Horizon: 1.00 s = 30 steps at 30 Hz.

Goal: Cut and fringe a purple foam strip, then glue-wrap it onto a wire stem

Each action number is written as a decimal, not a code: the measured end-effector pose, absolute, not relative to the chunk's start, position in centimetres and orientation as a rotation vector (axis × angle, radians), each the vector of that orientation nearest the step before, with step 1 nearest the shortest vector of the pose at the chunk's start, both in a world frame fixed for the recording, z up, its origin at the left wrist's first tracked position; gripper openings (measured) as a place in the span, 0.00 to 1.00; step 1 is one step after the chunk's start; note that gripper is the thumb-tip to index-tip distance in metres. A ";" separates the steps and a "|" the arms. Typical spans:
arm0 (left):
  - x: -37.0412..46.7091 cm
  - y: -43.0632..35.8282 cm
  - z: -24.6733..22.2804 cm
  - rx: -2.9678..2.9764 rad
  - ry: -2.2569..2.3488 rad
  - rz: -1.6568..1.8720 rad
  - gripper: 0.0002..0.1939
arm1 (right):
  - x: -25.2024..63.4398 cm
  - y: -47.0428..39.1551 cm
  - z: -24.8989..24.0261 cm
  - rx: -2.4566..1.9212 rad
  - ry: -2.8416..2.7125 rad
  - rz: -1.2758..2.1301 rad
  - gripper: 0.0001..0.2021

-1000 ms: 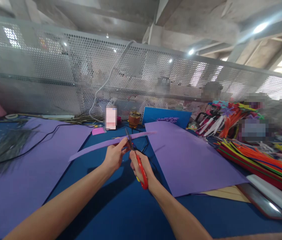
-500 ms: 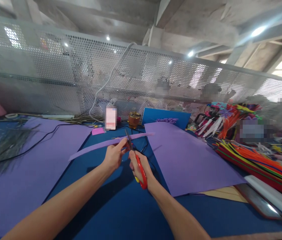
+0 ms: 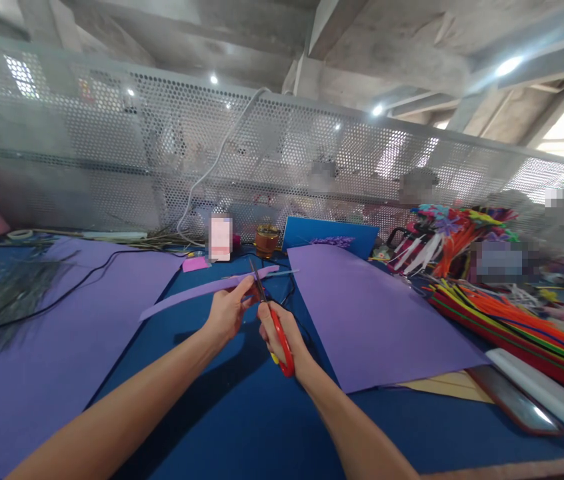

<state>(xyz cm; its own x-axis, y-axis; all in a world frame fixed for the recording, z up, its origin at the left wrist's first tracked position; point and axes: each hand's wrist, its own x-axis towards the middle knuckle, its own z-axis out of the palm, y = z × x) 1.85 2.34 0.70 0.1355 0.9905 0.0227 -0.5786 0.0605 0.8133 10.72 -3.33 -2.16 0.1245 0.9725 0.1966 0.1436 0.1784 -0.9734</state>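
My left hand (image 3: 227, 312) pinches a long, narrow strip of purple paper (image 3: 179, 299) between thumb and fingers. The strip reaches far out to the left and a short way to the right. My right hand (image 3: 289, 331) is wrapped round a pair of scissors with red handles (image 3: 283, 343). Their dark blades point up and away and cross the strip just right of my left fingertips. Beyond the blades a thin, light-blue sliver (image 3: 288, 272) sticks out beside the strip's right end; what it is I cannot make out. A bit of yellow shows under my right hand.
Large purple sheets lie at left (image 3: 62, 360) and right (image 3: 372, 320). Dark bristly stems (image 3: 7, 300) and a black cable cross the left one. A phone (image 3: 221, 237), an amber cup (image 3: 267, 241) and a blue board (image 3: 332, 233) stand behind. Colourful pipe cleaners (image 3: 522, 327) lie right.
The purple part right of the blades now ends nearer to them, and a light-blue sliver shows there. Both hands keep nearly the same place. The view has shifted slightly.
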 end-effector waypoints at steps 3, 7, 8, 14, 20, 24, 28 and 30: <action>1.7 2.5 0.6 0.790 0.650 1.326 0.12 | 10.9 -3.2 -2.1 -1.241 -1.297 0.872 0.23; 1.6 2.9 0.4 0.778 0.657 1.352 0.13 | 11.2 -3.0 -2.3 -1.191 -1.368 0.819 0.21; 1.6 3.0 0.5 0.779 0.663 1.358 0.13 | 11.2 -2.9 -2.4 -1.164 -1.378 0.809 0.21; 1.6 2.9 1.1 0.749 0.678 1.401 0.14 | 11.4 -2.7 -2.8 -1.128 -1.396 0.788 0.21; 1.8 2.6 0.9 0.800 0.657 1.374 0.15 | 12.0 -2.7 -2.8 -1.231 -1.511 0.669 0.16; 1.9 2.7 0.8 0.816 0.657 1.356 0.15 | 12.0 -2.8 -2.8 -1.235 -1.494 0.636 0.16; 1.9 2.6 0.7 0.824 0.655 1.349 0.15 | 11.7 -2.9 -2.6 -1.251 -1.454 0.657 0.17; 2.0 2.5 0.7 0.818 0.654 1.351 0.15 | 11.5 -3.0 -2.4 -1.255 -1.432 0.660 0.17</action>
